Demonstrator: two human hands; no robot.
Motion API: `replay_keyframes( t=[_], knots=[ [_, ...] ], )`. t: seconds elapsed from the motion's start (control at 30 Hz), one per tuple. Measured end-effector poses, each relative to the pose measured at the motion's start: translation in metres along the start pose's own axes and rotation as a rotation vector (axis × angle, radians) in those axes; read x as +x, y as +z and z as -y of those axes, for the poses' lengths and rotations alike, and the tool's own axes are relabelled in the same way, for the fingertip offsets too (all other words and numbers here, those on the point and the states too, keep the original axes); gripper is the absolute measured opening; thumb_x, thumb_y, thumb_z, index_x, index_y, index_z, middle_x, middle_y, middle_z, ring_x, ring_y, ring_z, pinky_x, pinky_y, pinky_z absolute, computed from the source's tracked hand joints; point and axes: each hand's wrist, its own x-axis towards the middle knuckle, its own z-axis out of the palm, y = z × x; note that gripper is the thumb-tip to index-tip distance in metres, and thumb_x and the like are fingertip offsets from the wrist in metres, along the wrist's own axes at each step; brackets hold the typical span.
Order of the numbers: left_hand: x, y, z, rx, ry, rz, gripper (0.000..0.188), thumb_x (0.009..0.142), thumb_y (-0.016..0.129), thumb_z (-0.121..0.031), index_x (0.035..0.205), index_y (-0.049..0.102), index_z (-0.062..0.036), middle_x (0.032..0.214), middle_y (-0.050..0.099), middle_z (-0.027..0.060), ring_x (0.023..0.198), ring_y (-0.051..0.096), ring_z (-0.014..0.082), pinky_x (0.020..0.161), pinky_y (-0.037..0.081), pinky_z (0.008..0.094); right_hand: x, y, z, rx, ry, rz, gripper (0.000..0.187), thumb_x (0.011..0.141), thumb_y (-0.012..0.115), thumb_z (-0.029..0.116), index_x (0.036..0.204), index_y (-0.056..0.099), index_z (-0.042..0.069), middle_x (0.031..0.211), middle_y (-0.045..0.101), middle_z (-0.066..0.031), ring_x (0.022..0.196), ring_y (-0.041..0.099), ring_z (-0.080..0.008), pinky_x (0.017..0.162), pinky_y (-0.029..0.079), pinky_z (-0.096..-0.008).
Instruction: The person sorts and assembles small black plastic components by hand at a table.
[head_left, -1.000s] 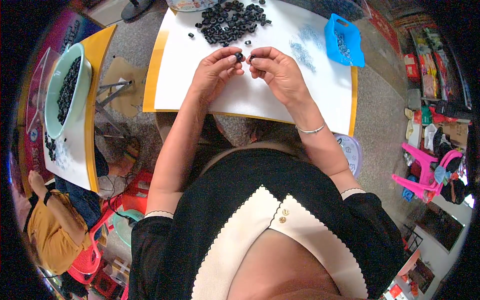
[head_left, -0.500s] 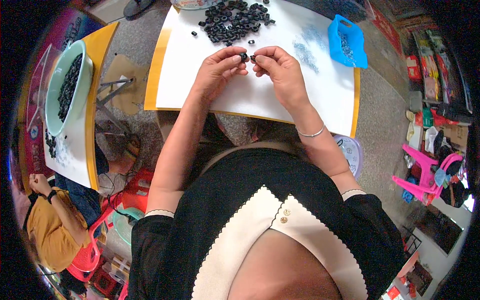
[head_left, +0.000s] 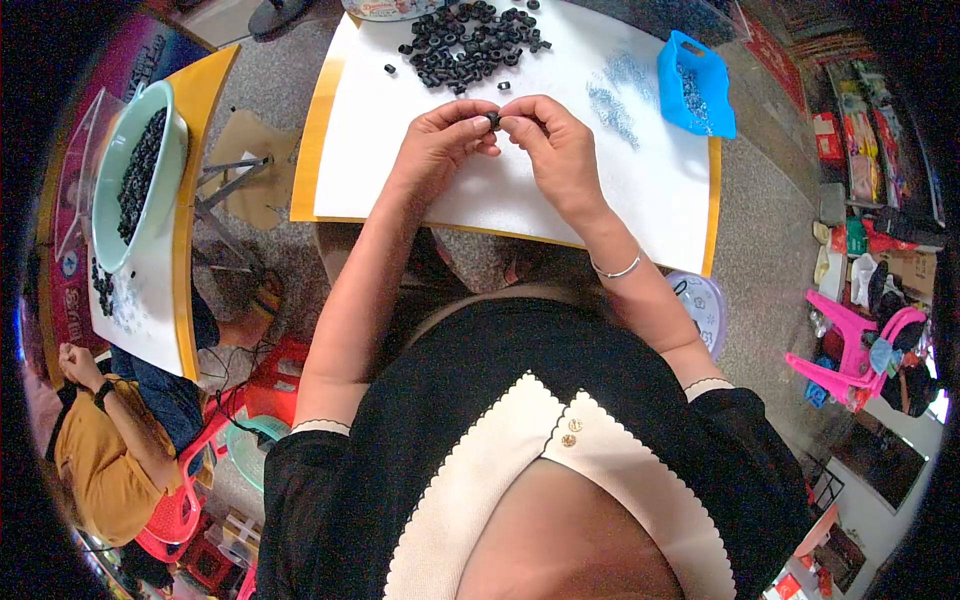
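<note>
Far to my left, a co-worker in a mustard shirt (head_left: 115, 440) is sitting by a side table (head_left: 165, 330), where a pale green basin (head_left: 172, 150) is holding a heap of black pieces. Coming rightward, my white-topped worktable (head_left: 360, 170) is standing in front of me, its edge showing yellow. Over it my left hand (head_left: 440, 145) is pinching a small black piece (head_left: 492, 119) between thumb and forefinger, the other fingers curling underneath. A loose pile of black rings (head_left: 465, 50) is lying just beyond, with a lone ring (head_left: 504, 86) sitting nearer my fingers. My right hand (head_left: 555, 155) is meeting the black piece from its right side, thumb and forefinger narrowed close; I cannot tell whether they are gripping anything, as the fingertips are hiding it. Farther right, small clear-blue bits (head_left: 612, 105) are lying scattered on the white top, and near them a blue tray (head_left: 720, 85) is holding more. Well beyond the table, a pink plastic stool (head_left: 835, 318) is resting on the speckled floor.
</note>
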Motion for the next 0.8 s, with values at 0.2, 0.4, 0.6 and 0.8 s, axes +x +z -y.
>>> replay_keyframes(
  t=[0.2,0.4,0.6,0.8],
  knots=[
    [0.000,-0.001,0.001,0.024,0.017,0.002,0.021,0.082,0.060,-0.002,0.102,0.062,0.0039,0.085,0.064,0.0098,0.071,0.061,0.0142,0.067,0.054,0.0277,0.003,-0.006,-0.001,-0.222,-0.245,0.055,0.009,0.085,0.059,0.007,0.090,0.062,0.000,0.082,0.060,-0.0027,0.073,0.053,-0.0079,0.066,0.045,-0.0205],
    [0.000,-0.002,-0.001,0.088,-0.023,0.041,0.025,0.084,0.059,-0.008,0.106,0.059,0.0042,0.088,0.063,0.0097,0.073,0.061,0.0151,0.070,0.053,0.0276,0.004,-0.005,-0.011,0.194,0.045,0.098,0.011,0.085,0.061,0.010,0.091,0.059,0.001,0.082,0.059,-0.0014,0.075,0.053,-0.0068,0.067,0.044,-0.0202],
    [-0.002,0.001,-0.002,0.110,-0.029,0.049,0.025,0.085,0.060,-0.010,0.106,0.060,0.0040,0.083,0.064,0.0095,0.069,0.061,0.0139,0.067,0.053,0.0260,0.007,-0.002,-0.022,0.259,0.001,0.120,0.013,0.083,0.064,0.013,0.085,0.057,0.002,0.075,0.057,-0.0009,0.071,0.054,-0.0077,0.065,0.046,-0.0219],
    [-0.004,-0.003,-0.007,0.017,-0.113,0.161,0.030,0.087,0.058,-0.016,0.107,0.058,0.0061,0.082,0.062,0.0075,0.069,0.058,0.0119,0.065,0.051,0.0241,0.010,0.003,-0.025,0.225,-0.047,0.121,0.015,0.081,0.066,0.014,0.085,0.057,0.003,0.082,0.052,-0.0029,0.075,0.052,-0.0103,0.066,0.045,-0.0228]
  ],
)
